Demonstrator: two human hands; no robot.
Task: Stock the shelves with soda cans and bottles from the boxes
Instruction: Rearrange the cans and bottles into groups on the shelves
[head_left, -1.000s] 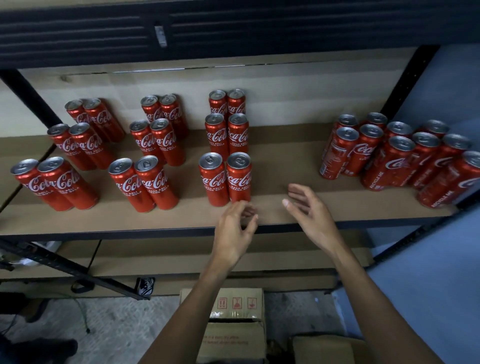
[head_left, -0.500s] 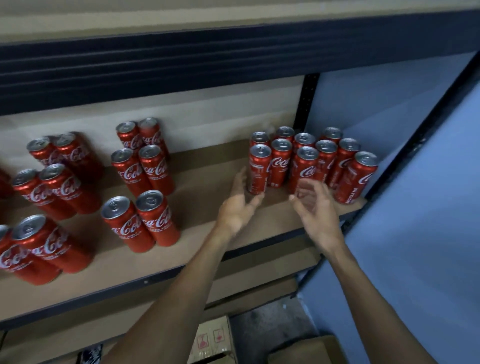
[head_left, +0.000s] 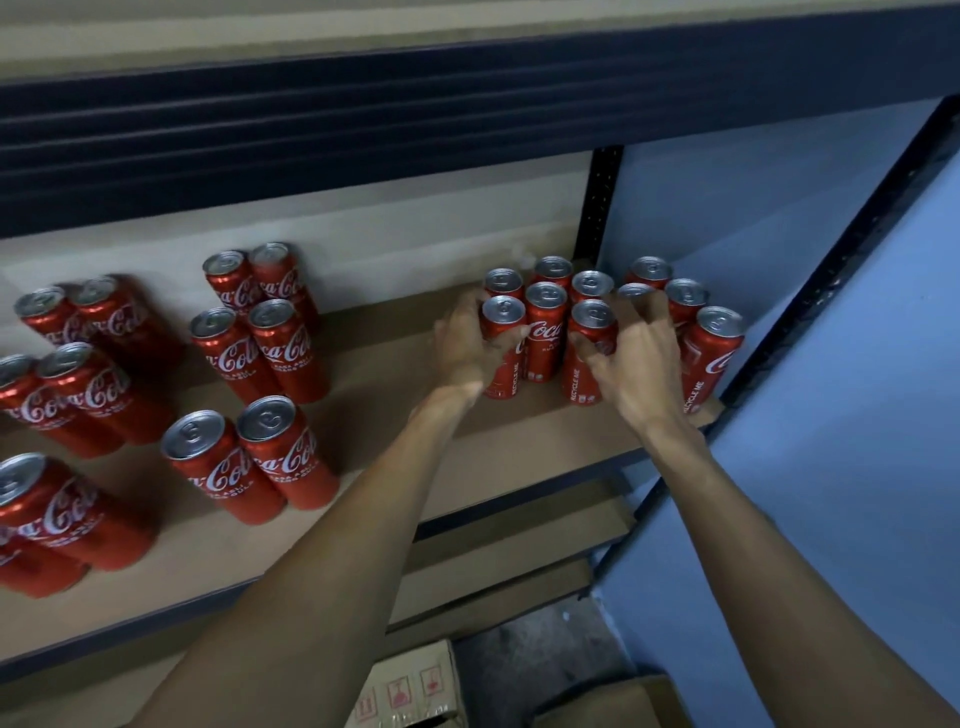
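Left hand (head_left: 466, 349): centre of the frame, reaching in over the shelf edge. It grips the front-left can, thumb (head_left: 511, 336) laid across the can's face and the other fingers curled round its far left side.
Right hand (head_left: 640, 366): right of centre. It grips the next front can, thumb (head_left: 588, 358) on the can's face and fingers bent round its right side, reaching between the cans behind.
Front-left can (head_left: 504, 316): upright on the shelf, at the left corner of the group, "RECYCLE ME" showing down its side.
Next front can (head_left: 592, 323): upright, one place to the right, with a can standing between it and the front-left one.
Group of cans (head_left: 545, 332): red cola cans with silver tops, packed close together at the right end of the shelf, centre right of the frame.
Paired cans (head_left: 275, 345): more red cans in twos, set in spaced rows across the left half of the frame, well apart from the group.
Shelf (head_left: 498, 441): brown board with a dark front edge; a dark beam (head_left: 467, 104) runs across the top of the frame.
Cardboard box (head_left: 410, 691): on the floor, bottom centre, with red handling marks; a second box (head_left: 618, 704) sits to its right.
Wall (head_left: 857, 467): blue, filling the right side.
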